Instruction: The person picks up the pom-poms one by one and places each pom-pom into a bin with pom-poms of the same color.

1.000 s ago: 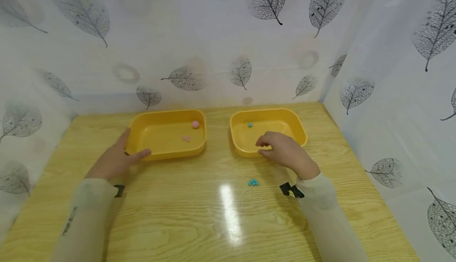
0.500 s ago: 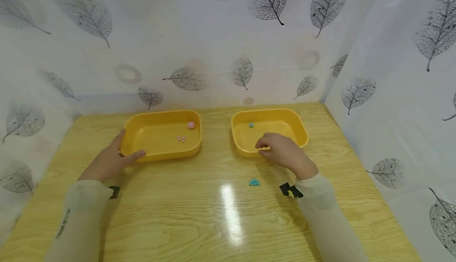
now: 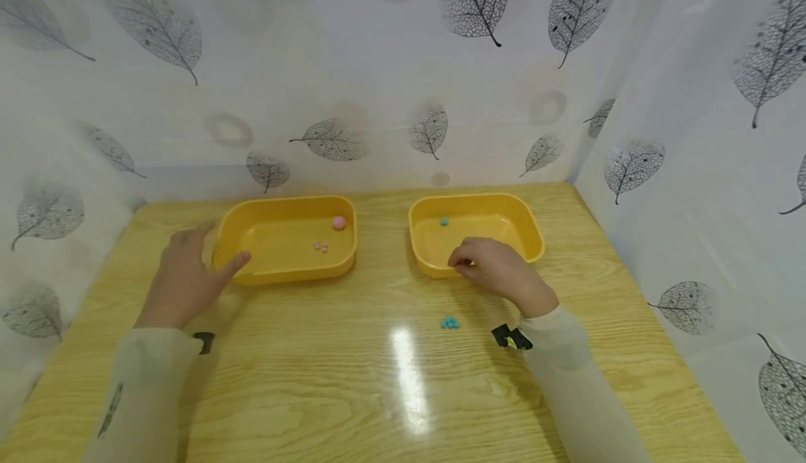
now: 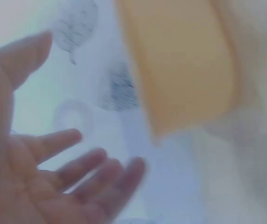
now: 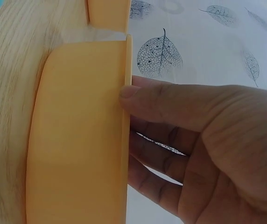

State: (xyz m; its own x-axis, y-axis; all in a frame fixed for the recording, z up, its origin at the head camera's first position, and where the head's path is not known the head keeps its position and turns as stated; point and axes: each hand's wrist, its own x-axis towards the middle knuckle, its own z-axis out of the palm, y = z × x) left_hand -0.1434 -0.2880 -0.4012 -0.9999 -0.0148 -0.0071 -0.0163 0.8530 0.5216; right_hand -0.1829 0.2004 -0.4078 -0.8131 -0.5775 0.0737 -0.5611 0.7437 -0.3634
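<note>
My left hand (image 3: 179, 278) has its fingers and thumb spread, just off the left end of a yellow tray (image 3: 283, 239). A gap shows between that hand and the tray in the left wrist view. Inside this tray are a pink ball (image 3: 338, 222) and several tiny pink pieces (image 3: 321, 246). At the near rim of a second, smaller yellow tray (image 5: 77, 135), my right hand (image 3: 500, 274) pinches the edge, thumb outside and fingers behind the wall. One small turquoise ball (image 3: 443, 222) lies in that tray.
Several turquoise beads (image 3: 450, 323) sit clustered on the wooden table (image 3: 315, 379), in front of the right tray. A leaf-patterned white curtain (image 3: 378, 64) closes off the back and sides.
The left tray shifted a little to the left with my left hand on it, then that hand let go and lifted off. My right fingers have drawn together at the right tray's rim.
</note>
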